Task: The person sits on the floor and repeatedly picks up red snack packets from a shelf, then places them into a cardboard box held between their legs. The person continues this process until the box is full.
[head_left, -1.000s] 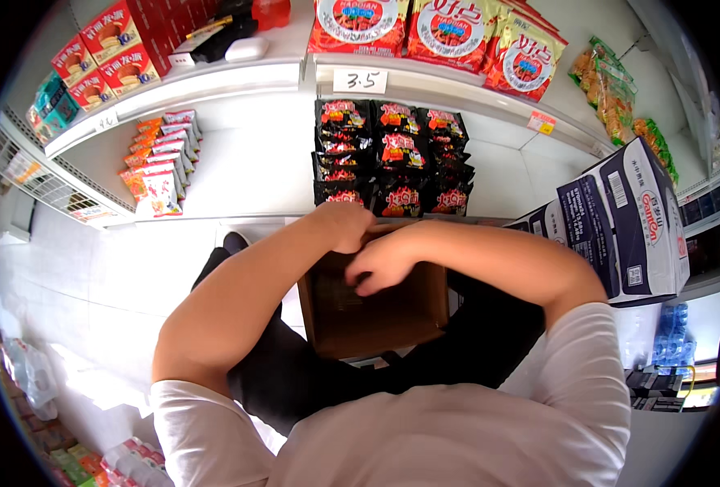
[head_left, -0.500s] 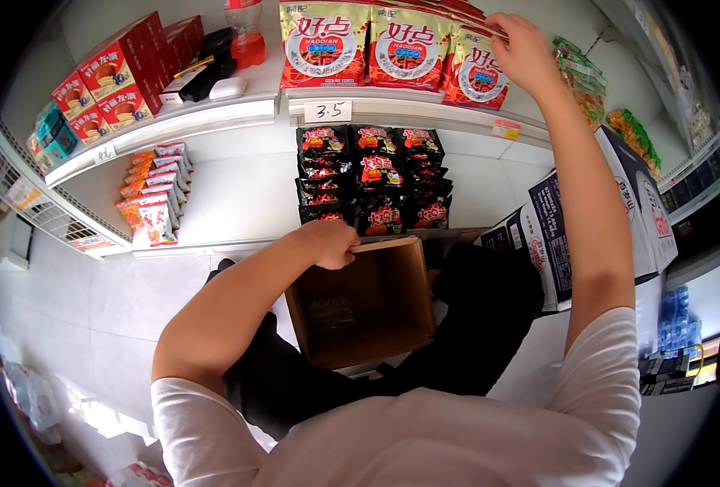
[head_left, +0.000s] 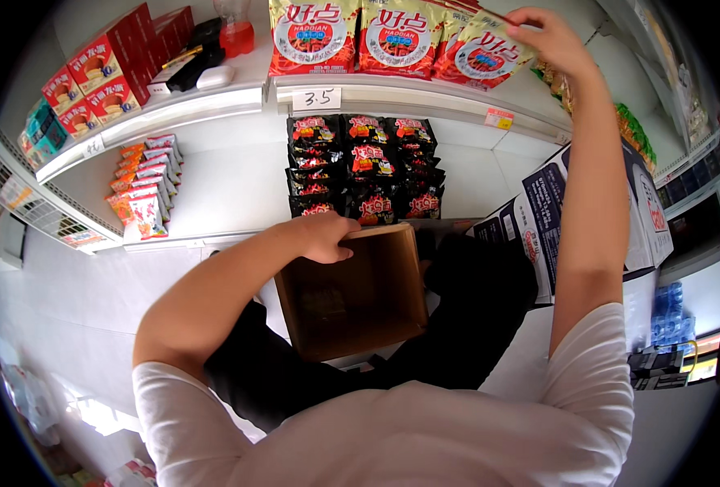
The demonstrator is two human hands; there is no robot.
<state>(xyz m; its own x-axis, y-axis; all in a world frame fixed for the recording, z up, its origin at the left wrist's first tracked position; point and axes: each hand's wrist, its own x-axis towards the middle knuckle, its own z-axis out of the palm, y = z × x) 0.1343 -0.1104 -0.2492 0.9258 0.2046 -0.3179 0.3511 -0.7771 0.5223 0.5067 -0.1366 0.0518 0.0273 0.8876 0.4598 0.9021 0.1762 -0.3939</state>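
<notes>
My right hand (head_left: 551, 40) pinches the upper corner of a red and gold snack bag (head_left: 483, 55), which hangs tilted at the right end of the upper shelf. Beside it stand more bags of the same kind, such as the upright snack bag (head_left: 314, 34) at the left of the row. Closed over the far rim of an open cardboard box (head_left: 400, 280) is my left hand (head_left: 327, 238). The box stands between my legs. Low inside lies a shiny, pale packet (head_left: 323, 302), too dim to make out.
Black snack packets (head_left: 372, 161) are stacked on the lower shelf (head_left: 238, 191), with small orange and white packets (head_left: 147, 183) to their left. Red boxes (head_left: 112, 69) and a red drink bottle (head_left: 236, 36) occupy the upper left. A dark blue and white carton (head_left: 548, 215) leans at the right.
The snack bag in my right hand has tilted and come out from the row. My view has shifted slightly; my left hand stays on the box rim.
</notes>
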